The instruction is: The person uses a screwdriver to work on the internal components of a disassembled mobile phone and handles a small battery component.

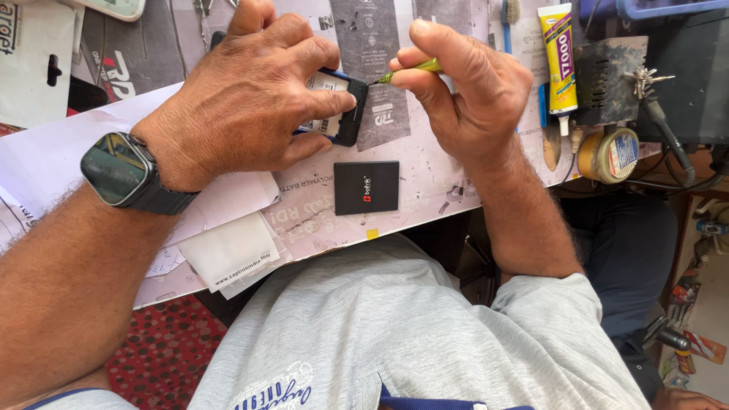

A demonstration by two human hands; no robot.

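Pinning the small black phone point(340, 106) flat on the paper-covered bench point(448, 182) under my closed left hand point(250, 91) to steady it, I pinch the green-handled screwdriver point(406, 70) in my right hand point(471, 91), its tip at the phone's corner, the black battery point(366, 187) parked just below.

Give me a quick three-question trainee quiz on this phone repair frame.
1. True or false: the left hand presses the phone onto the bench.
2. What do the right hand fingers pinch? A) glue tube B) green screwdriver C) brush
3. Which flat black thing lies loose below the phone, touched by neither hand?

Key: 1 true. 2 B. 3 the black battery.
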